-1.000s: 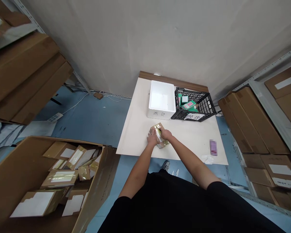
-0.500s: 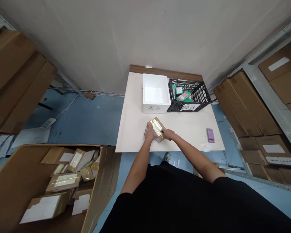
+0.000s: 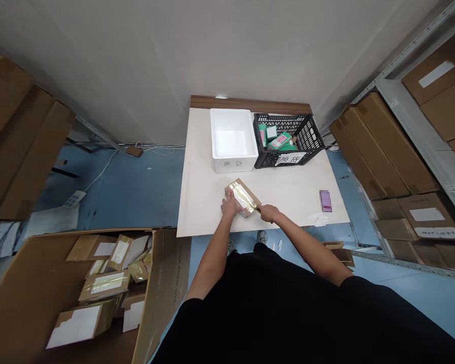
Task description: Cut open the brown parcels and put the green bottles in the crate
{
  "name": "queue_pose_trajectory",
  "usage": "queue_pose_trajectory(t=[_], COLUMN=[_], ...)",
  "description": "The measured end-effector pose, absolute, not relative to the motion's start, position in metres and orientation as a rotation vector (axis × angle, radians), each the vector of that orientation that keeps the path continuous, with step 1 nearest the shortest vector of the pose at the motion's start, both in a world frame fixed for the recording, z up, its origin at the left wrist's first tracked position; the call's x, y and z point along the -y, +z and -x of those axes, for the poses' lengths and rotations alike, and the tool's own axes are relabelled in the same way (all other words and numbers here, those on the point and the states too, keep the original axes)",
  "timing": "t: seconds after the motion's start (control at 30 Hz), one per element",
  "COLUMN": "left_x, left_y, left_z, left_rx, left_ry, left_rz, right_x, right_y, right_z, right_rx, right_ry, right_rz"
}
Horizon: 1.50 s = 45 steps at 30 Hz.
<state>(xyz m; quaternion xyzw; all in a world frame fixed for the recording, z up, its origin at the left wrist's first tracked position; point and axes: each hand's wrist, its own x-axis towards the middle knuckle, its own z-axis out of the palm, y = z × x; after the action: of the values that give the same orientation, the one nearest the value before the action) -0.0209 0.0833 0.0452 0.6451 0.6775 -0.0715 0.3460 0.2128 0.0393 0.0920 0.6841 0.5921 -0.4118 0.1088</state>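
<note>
A small brown cardboard box (image 3: 242, 196) sealed with shiny yellowish tape lies on the white table (image 3: 288, 194). My left hand (image 3: 228, 208) presses against the box's near left side, fingers curled on it. My right hand (image 3: 269, 213) is closed at the box's near right corner, pinching something small and dark that I cannot make out.
A white foam box (image 3: 233, 139) and a black plastic crate (image 3: 288, 138) of green and pink packs stand at the table's back. A purple item (image 3: 325, 200) lies to the right. A large open carton (image 3: 79, 288) of taped parcels sits lower left. Shelves of cartons flank both sides.
My right hand has drawn back along the taped top of the box to its near right corner. My left hand stays on the box. The camera has tilted.
</note>
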Motion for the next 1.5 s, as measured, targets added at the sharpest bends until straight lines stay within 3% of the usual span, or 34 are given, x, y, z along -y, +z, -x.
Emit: queue_pose_trajectory(t=[0.1,0.23,0.47,0.77,0.93,1.13,1.5], left_x=[-0.077,-0.061,-0.023,-0.055,-0.092,-0.097,-0.098], left_y=[0.044,0.042,0.040,0.052,0.048,0.031,0.031], left_z=[-0.001,-0.060,-0.169,-0.153,-0.156,-0.159,-0.157], left_rx=[-1.826,-1.990,-2.064,-1.960,-1.575,-1.618,-1.634], left_ry=[-0.129,-0.041,-0.152,-0.269,-0.389,-0.457,-0.430], left_rz=[-1.667,-1.650,-1.717,-2.000,-2.198,-2.181,-2.220], right_x=[-0.032,-0.029,-0.072,-0.123,-0.102,-0.064,-0.068], right_y=[0.093,0.096,0.071,0.049,0.044,0.034,0.034], right_z=[-0.254,-0.306,-0.325,-0.343,-0.362,-0.401,-0.405], right_rx=[-1.679,-1.720,-1.536,-1.572,-1.676,-1.650,-1.526], right_ry=[-1.284,-1.079,-1.108,-1.176,-1.542,-2.168,-2.456], right_rz=[-2.252,-2.426,-2.694,-2.626,-2.644,-2.479,-2.262])
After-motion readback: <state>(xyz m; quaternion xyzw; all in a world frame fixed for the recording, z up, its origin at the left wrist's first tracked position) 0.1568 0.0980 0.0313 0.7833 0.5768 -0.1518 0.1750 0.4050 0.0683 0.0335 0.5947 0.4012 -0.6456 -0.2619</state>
